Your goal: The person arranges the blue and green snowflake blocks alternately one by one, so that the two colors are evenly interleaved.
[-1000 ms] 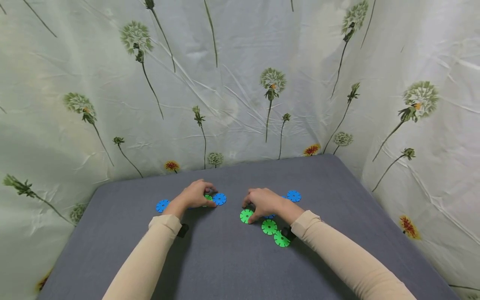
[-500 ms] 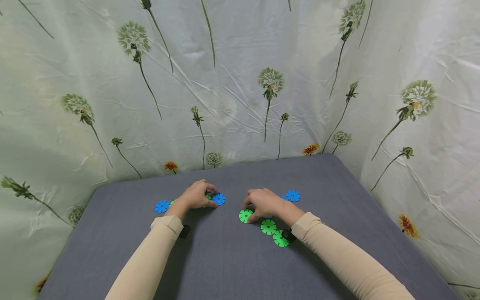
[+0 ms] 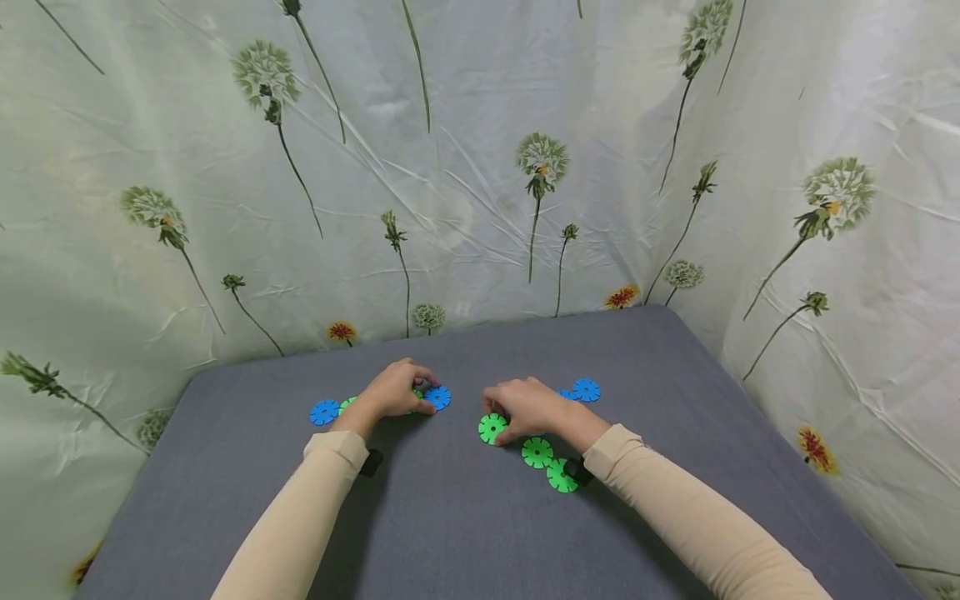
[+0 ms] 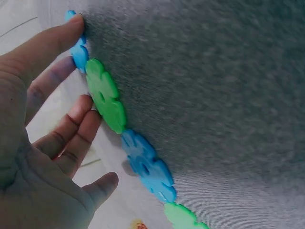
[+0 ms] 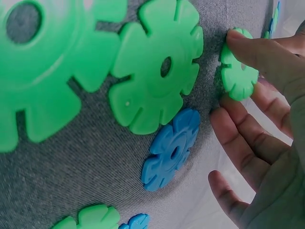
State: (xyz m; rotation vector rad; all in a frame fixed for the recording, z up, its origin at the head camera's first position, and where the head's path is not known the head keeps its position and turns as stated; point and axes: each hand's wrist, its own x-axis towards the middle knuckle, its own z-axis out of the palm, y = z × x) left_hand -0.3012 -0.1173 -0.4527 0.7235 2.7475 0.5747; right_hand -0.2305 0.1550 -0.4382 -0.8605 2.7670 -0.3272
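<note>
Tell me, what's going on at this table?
A person is handling notched plastic discs on a gray tabletop with both bare hands. The left hand pinches a blue disc at the end of a row of alternating blue and green discs. The right hand pinches a green disc apart from that row. Other green discs and blue discs lie around the right hand.

High forward-down head view and two close wrist views, discs [image 3: 537,460] common to all.
</note>
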